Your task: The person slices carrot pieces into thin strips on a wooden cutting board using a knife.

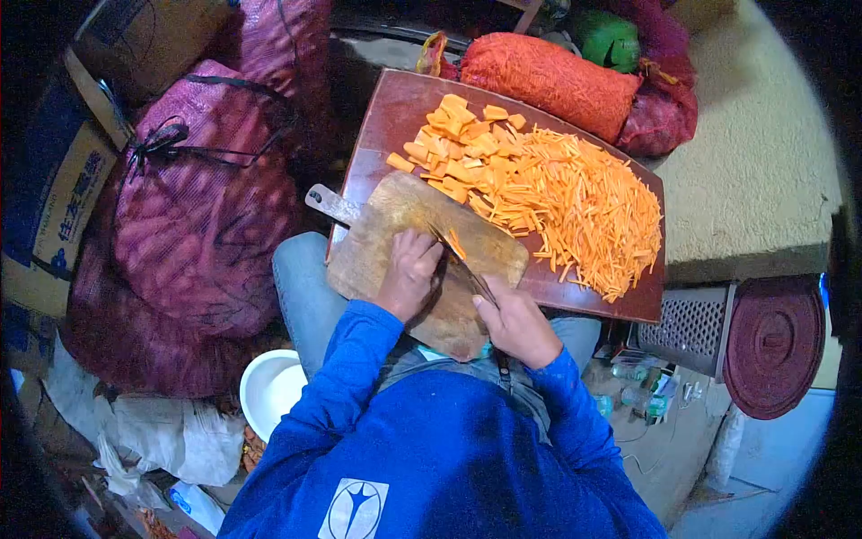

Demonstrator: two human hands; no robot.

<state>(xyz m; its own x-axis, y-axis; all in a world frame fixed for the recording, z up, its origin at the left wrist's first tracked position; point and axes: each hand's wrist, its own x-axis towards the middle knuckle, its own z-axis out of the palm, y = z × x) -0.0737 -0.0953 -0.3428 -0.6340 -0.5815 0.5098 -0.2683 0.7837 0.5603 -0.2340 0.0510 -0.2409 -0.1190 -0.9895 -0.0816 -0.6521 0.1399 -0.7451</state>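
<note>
A wooden cutting board [368, 247] with a handle hole lies tilted across my lap and the near edge of a small reddish-brown table [395, 99]. My left hand [413, 272] rests on the board with its fingers curled down beside the blade; whatever is under them is hidden. In my right hand [518, 325] is the handle of a knife [467, 267], its blade angled toward the left fingertips. A few thin orange sticks [456, 242] lie against the blade. Beyond the board, orange vegetable chunks [453, 135] and a large heap of cut orange sticks [593, 202] cover the table.
Large purple mesh sacks [202, 207] stand at the left, by a cardboard box [67, 198]. An orange-red mesh bag [548, 81] sits behind the table. A white basin [272, 391] is by my left leg. At the right are a perforated grey crate [684, 323] and a maroon lid [774, 346].
</note>
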